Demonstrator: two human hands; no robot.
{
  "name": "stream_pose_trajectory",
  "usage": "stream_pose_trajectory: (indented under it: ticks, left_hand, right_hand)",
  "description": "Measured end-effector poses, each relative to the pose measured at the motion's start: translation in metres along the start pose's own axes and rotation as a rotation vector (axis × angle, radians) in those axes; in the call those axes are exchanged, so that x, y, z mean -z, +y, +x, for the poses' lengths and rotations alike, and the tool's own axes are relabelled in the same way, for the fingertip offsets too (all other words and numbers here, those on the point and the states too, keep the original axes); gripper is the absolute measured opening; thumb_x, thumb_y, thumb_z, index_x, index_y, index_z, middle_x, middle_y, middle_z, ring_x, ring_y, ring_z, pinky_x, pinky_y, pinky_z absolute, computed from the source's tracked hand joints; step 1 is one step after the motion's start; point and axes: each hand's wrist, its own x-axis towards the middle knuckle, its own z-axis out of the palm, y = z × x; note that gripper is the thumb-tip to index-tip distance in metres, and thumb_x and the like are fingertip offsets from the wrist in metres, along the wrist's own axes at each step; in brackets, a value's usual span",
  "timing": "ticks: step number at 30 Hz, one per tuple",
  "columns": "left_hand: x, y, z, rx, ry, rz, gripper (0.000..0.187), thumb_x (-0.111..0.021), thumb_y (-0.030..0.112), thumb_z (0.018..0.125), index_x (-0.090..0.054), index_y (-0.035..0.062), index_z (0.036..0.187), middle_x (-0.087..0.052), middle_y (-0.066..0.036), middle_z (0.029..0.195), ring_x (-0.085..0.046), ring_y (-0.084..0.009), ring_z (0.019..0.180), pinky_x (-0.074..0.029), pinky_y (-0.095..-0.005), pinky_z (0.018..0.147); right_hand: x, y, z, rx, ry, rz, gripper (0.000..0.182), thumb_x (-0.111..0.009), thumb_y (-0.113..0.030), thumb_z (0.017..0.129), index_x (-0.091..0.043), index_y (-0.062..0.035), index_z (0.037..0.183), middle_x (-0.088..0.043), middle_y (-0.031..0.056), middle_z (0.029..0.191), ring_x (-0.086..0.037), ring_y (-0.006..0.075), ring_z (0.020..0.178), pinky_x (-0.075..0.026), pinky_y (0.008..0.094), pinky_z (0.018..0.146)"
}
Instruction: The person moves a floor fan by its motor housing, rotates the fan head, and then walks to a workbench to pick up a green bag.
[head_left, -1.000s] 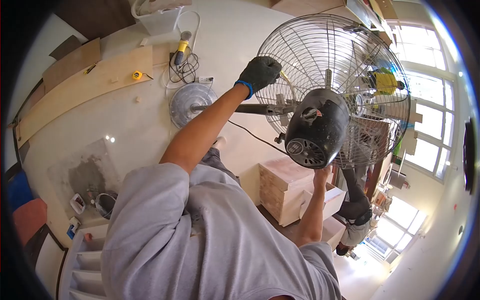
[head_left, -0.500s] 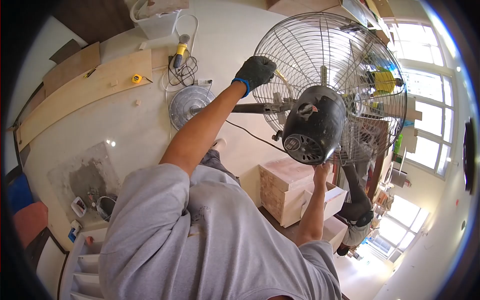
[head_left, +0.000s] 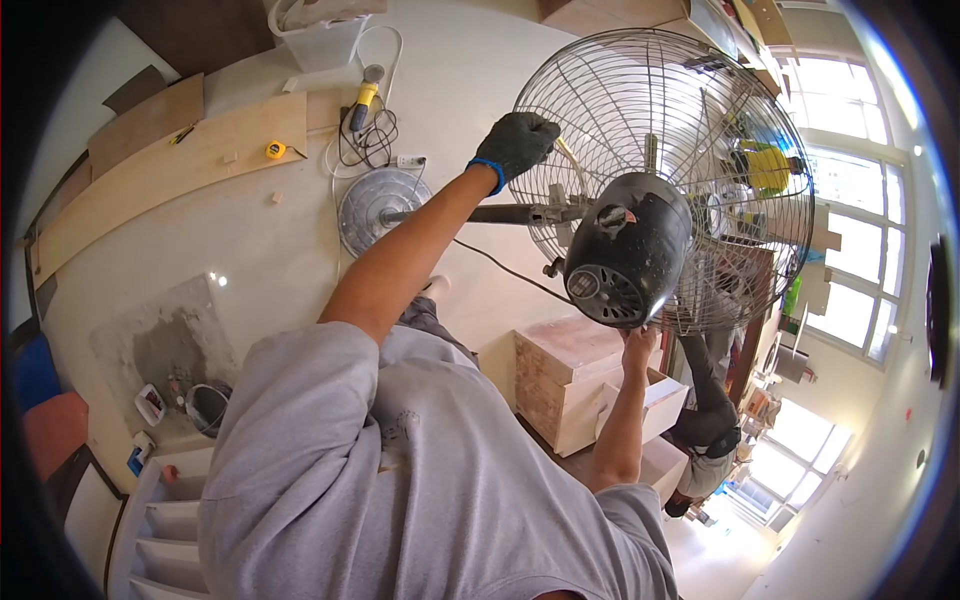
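A pedestal fan stands right in front of us, its wire cage and black motor near us and its round base down by the pale floor. Off to our left we see a long wooden board. Just past our body sits a wooden cabinet with what looks like a drawer pulled out, and beyond it is another person in a grey top. Our gloved left hand is curled tight on the cage's rim. Our bare right hand is at the underside of the fan's head, beside the motor; its fingertips are partly hidden, so we cannot tell how they close. Near the base are a yellow-and-black power tool, a white power strip and, on the board, a yellow tape measure
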Motion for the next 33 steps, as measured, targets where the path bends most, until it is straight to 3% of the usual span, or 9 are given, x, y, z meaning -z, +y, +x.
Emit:
stream_pose_trajectory:
  ticks: [4, 14, 15, 18, 21, 24, 27, 30, 33]
  left_hand:
    - [0.003, 0.001, -0.012, 0.007, 0.052, -0.023, 0.044, -0.062, 0.043, 0.089, -0.067, 0.0029, 0.073, -0.062, -0.005, 0.062, -0.057, -0.0125, 0.057, -0.048, -0.0298, 0.06]
    - [0.01, -0.022, -0.036, 0.008, 0.067, -0.023, 0.045, -0.06, 0.045, 0.09, -0.068, 0.0, 0.089, -0.063, -0.006, 0.07, -0.058, -0.0155, 0.065, -0.048, -0.0323, 0.065]
    - [0.01, -0.026, -0.043, -0.059, 0.131, 0.023, 0.044, -0.06, 0.043, 0.089, -0.068, 0.0001, 0.089, -0.063, -0.008, 0.068, -0.06, -0.0204, 0.066, -0.047, -0.0342, 0.067]
    - [0.024, -0.04, -0.065, -0.21, 0.218, 0.319, 0.038, -0.062, 0.037, 0.088, -0.067, 0.0005, 0.098, -0.067, -0.012, 0.082, -0.064, -0.0268, 0.076, -0.05, -0.037, 0.073]
    - [0.034, -0.079, -0.098, -0.246, 0.204, 0.447, 0.043, -0.066, 0.029, 0.084, -0.061, 0.0008, 0.115, -0.065, -0.018, 0.105, -0.064, -0.0325, 0.096, -0.051, -0.0398, 0.086]
    - [0.035, -0.104, -0.128, -0.295, 0.043, 0.778, 0.064, -0.07, 0.027, 0.08, -0.046, 0.0006, 0.133, -0.054, -0.024, 0.124, -0.055, -0.0367, 0.115, -0.046, -0.0438, 0.098]
    - [0.004, -0.098, -0.146, -0.375, 0.042, 0.84, 0.085, -0.074, 0.032, 0.075, -0.033, 0.0001, 0.142, -0.046, -0.028, 0.131, -0.047, -0.0416, 0.121, -0.042, -0.0497, 0.1]
    - [-0.025, -0.083, -0.128, -0.459, 0.099, 0.783, 0.071, -0.073, 0.032, 0.077, -0.043, 0.0006, 0.134, -0.055, -0.024, 0.117, -0.054, -0.039, 0.111, -0.044, -0.0486, 0.096]
    - [-0.037, -0.083, -0.097, -0.293, 0.031, 0.753, 0.05, -0.07, 0.032, 0.081, -0.053, 0.0018, 0.117, -0.062, -0.023, 0.103, -0.06, -0.0386, 0.103, -0.049, -0.0489, 0.088]
  right_hand:
    - [-0.001, 0.0, -0.001, -0.011, -0.006, 0.036, 0.037, -0.05, -0.004, 0.097, -0.039, 0.0011, 0.131, -0.057, 0.014, 0.106, -0.063, 0.019, 0.087, -0.058, 0.0296, 0.074]
    - [-0.001, 0.018, -0.007, -0.014, -0.061, 0.032, 0.051, -0.051, -0.002, 0.095, -0.03, 0.0031, 0.142, -0.062, 0.0137, 0.098, -0.064, 0.0187, 0.087, -0.058, 0.0293, 0.073]
    - [-0.002, 0.021, -0.01, -0.022, -0.078, 0.033, 0.051, -0.051, -0.001, 0.095, -0.03, 0.0038, 0.141, -0.062, 0.0144, 0.099, -0.064, 0.0188, 0.087, -0.058, 0.0294, 0.073]
    - [-0.007, 0.041, -0.02, -0.138, -0.148, 0.041, 0.049, -0.051, -0.002, 0.095, -0.032, 0.0055, 0.139, -0.063, 0.0158, 0.099, -0.066, 0.0194, 0.084, -0.058, 0.0297, 0.073]
    - [-0.022, 0.051, -0.049, -0.213, -0.319, -0.028, 0.037, -0.055, -0.006, 0.094, -0.046, 0.0054, 0.128, -0.065, 0.0159, 0.101, -0.068, 0.0228, 0.084, -0.058, 0.0305, 0.074]
    - [-0.04, 0.07, -0.078, -0.317, -0.397, -0.076, 0.039, -0.057, -0.009, 0.095, -0.048, 0.0043, 0.13, -0.065, 0.0163, 0.106, -0.068, 0.023, 0.089, -0.058, 0.0302, 0.074]
    - [-0.062, 0.084, -0.099, -0.385, -0.474, -0.177, 0.047, -0.056, -0.009, 0.095, -0.042, 0.0036, 0.138, -0.065, 0.0164, 0.106, -0.068, 0.0213, 0.089, -0.057, 0.029, 0.072]
    - [-0.082, 0.069, -0.12, -0.376, -0.547, -0.322, 0.045, -0.058, -0.008, 0.094, -0.045, 0.0052, 0.135, -0.065, 0.0155, 0.105, -0.068, 0.0183, 0.085, -0.056, 0.0269, 0.068]
    - [-0.088, 0.084, -0.125, -0.321, -0.586, -0.38, 0.041, -0.059, -0.008, 0.094, -0.048, 0.0059, 0.131, -0.065, 0.0143, 0.102, -0.068, 0.0182, 0.082, -0.056, 0.0277, 0.069]
